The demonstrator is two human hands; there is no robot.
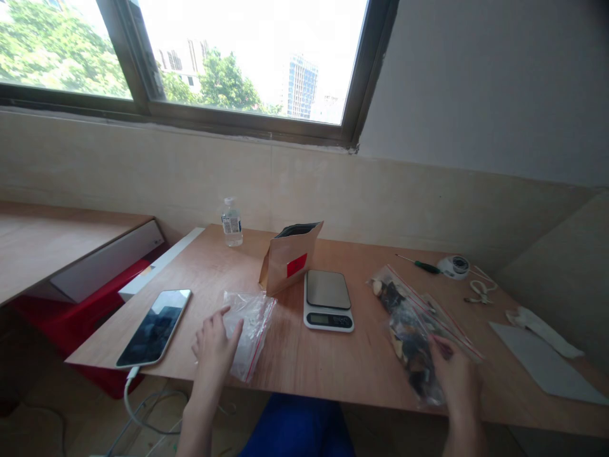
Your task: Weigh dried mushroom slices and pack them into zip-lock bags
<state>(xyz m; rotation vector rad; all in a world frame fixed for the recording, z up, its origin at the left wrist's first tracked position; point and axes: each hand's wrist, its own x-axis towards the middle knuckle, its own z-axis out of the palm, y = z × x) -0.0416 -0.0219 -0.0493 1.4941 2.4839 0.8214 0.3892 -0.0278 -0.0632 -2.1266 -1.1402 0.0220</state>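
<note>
My left hand (215, 343) has its fingers apart over the left edge of a clear zip bag (252, 324), which lies flat and looks empty. Whether the fingertips touch the plastic I cannot tell. On the right, my right hand (455, 374) has its fingers closed at the red-lined edge of a filled zip bag (404, 343), holding dark and pale pieces I cannot name. Its fingertips are partly hidden. Between the hands sits a small digital scale (328, 301) with a bare plate. Just behind it, a brown paper pouch (290, 260) with a red label stands with its top open.
A phone (155, 327) with a white cable lies at the left edge of the wooden table. A water bottle (232, 222) stands at the back. At right are a screwdriver (425, 266), a white round device (454, 267), a cable (480, 292) and a grey sheet (542, 365).
</note>
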